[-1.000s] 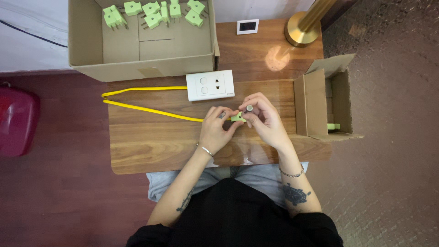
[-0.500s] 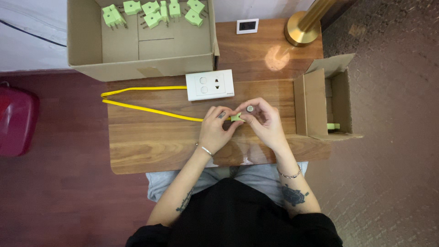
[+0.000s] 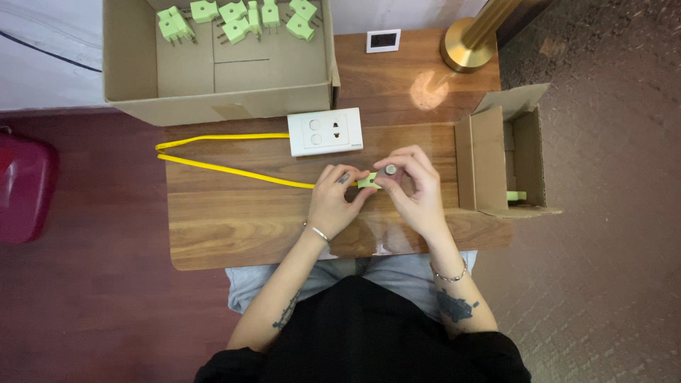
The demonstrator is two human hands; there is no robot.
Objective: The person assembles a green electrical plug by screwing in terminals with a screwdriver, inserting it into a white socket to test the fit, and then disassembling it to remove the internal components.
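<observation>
The left hand (image 3: 333,202) pinches a small light-green plastic plug piece (image 3: 368,180) between thumb and fingers, just above the middle of the brown wooden table (image 3: 234,227). The right hand (image 3: 415,188) closes its fingertips on a small round grey metal part (image 3: 390,169) that touches the plug piece at its right side; whether it is a tool tip or a screw, I cannot tell. Both hands are grasping, not released.

A thin yellow cable (image 3: 227,167) runs from the plug piece to the left and bends back to a white rectangular wall socket plate (image 3: 325,131), which lies near, just behind the hands.

To do this well, in my judgement: keep the plug piece steady w/ the left hand, wrists low by the table, and bring the grey part in straight, w/o force, so the thin cable is not pulled.

Containers: the big open brown cardboard box (image 3: 128,78) at the far left holds approx. seven light-green plugs (image 3: 237,18) w/ metal pins, scattered at its back. The small open cardboard box (image 3: 489,167) at the right shows one green piece (image 3: 516,195) by its front edge; the rest of its inside is hard to see. Behind it stands a round brass lamp base (image 3: 468,46).
</observation>
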